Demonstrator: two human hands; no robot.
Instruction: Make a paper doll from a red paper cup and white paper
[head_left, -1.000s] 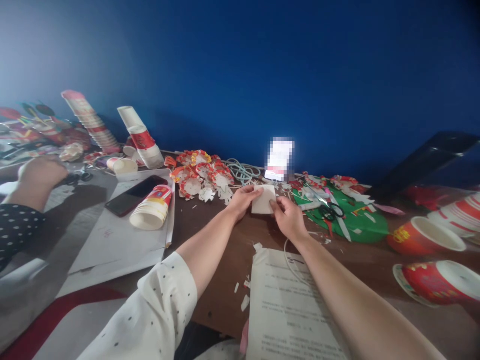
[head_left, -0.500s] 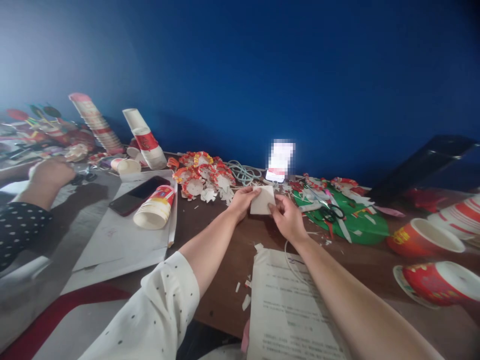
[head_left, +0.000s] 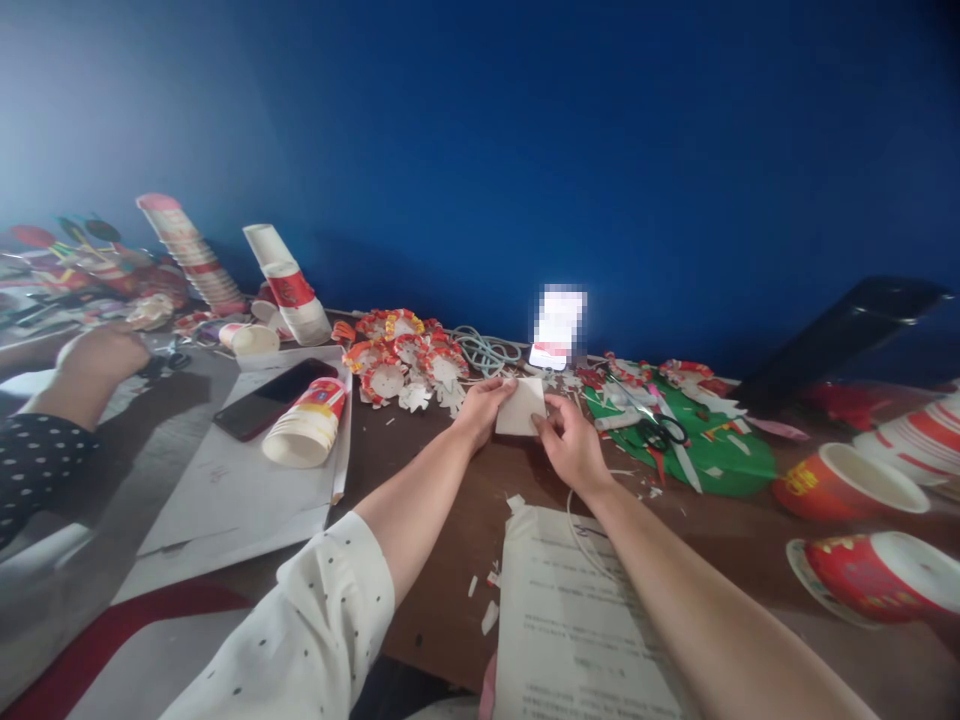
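Note:
Between my two hands is a small pale square of paper, held up over the brown table. My left hand pinches its left edge, thumb on the near face. At the lower right corner, my right hand grips it between thumb and fingers. Behind the paper, a lit phone leans against the blue wall, its screen blurred out. Cut paper-cup flowers in red, orange and white are heaped left of my hands.
Scissors lie on a green sheet among scraps. A printed page is near me. Stacked paper cups and a dark phone rest on white board. Paper bowls stand right. A co-worker's hand is left.
Both hands still hold the square of paper in nearly the same pose. The whole view has shifted very slightly, with things sitting a little lower in the picture.

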